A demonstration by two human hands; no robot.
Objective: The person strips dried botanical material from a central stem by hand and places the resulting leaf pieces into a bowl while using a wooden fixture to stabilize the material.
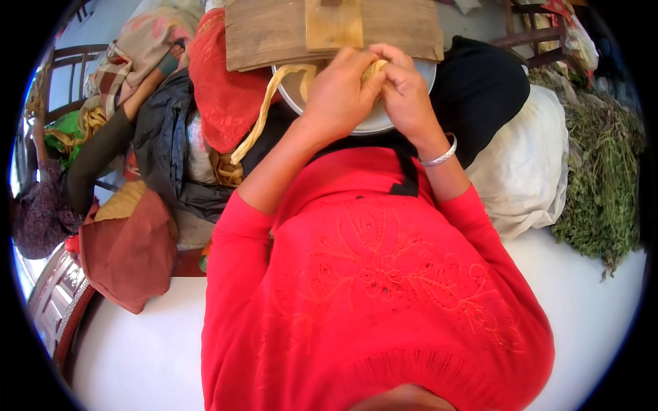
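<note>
My left hand (342,95) and my right hand (408,90) meet above a round metal basin (372,125). Between their fingers is a bunched part of a pale yellow, twisted strip (264,105), perhaps plant fibre. From there the strip loops over the basin's left rim and hangs down beside my left forearm. Both hands are closed on the bunched part, most of which the fingers hide. A silver bracelet circles my right wrist. Just beyond the hands lies a wooden board (272,33) with a smaller, lighter wooden block (334,25) on it, covering the basin's far side.
A red patterned cloth (223,87) and a dark jacket (164,138) lie at the left, near a brown cloth (131,246). Another person sits at the far left beside similar yellow strips (92,122). A white sack (524,169) and a heap of dried green plants (596,169) are at the right.
</note>
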